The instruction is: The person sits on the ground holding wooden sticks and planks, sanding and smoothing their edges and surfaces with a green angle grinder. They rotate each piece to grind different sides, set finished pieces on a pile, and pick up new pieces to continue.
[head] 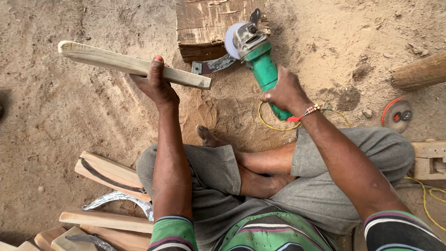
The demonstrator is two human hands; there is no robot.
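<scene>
While the left hand [155, 86] closes around a long pale wooden handle [132, 65] held over the sandy ground [69, 116], the right hand [285, 93] grips a green angle grinder [258, 58] (rear end hidden behind the wrist). Beyond it, a curved metal blade [213, 65] lies half tucked under a wooden block [209, 23].

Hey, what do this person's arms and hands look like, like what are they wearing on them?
Both forearms are bare, with short sleeves striped in green, dark purple, blue and white ending near the elbows. The right hand has a thin bracelet of red and pale beads at the wrist. The left hand has red polish on the thumbnail. No gloves, no watch.
</scene>
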